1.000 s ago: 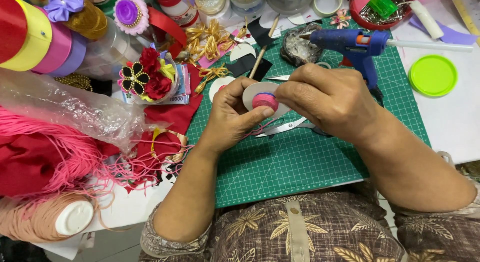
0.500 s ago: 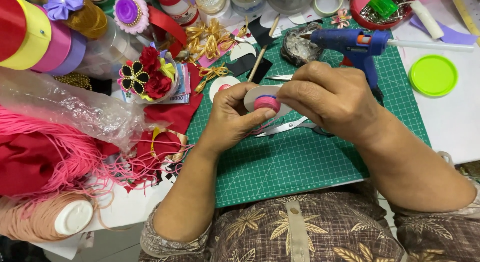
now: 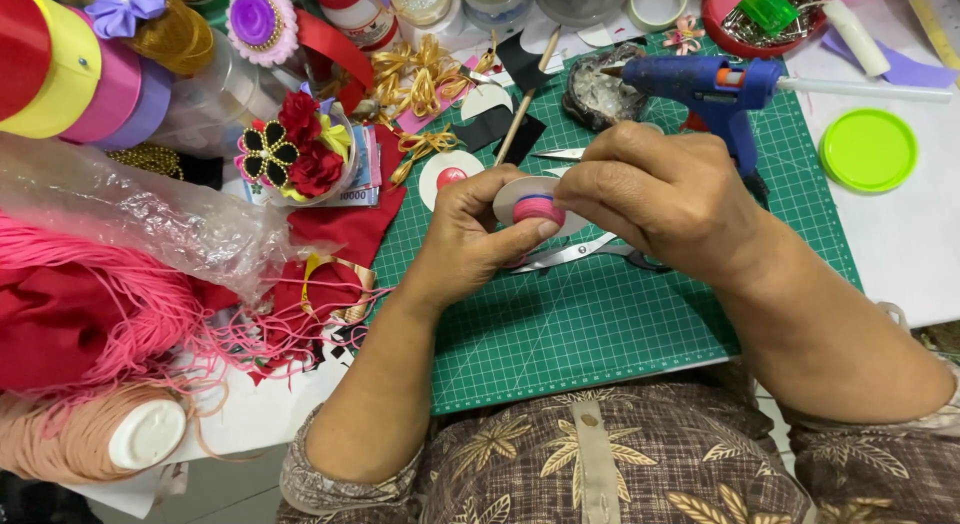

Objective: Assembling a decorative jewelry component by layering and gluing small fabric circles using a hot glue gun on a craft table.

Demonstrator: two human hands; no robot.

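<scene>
While our left hand (image 3: 470, 239) pinches the white card disc (image 3: 515, 196) above the green cutting mat (image 3: 600, 324), our right hand (image 3: 660, 199) grips its pink-and-red ribbon coil (image 3: 538, 209); the coil looks seated, with trimming seemingly left, scissors (image 3: 590, 254) beneath.

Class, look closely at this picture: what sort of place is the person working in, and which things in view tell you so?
Most likely a home craft table for ribbon decorations. A green cutting mat covers the work area, a blue glue gun lies on it, and ribbon rolls are stacked at the side. Both hands hold a small pink-centred disc.
</scene>
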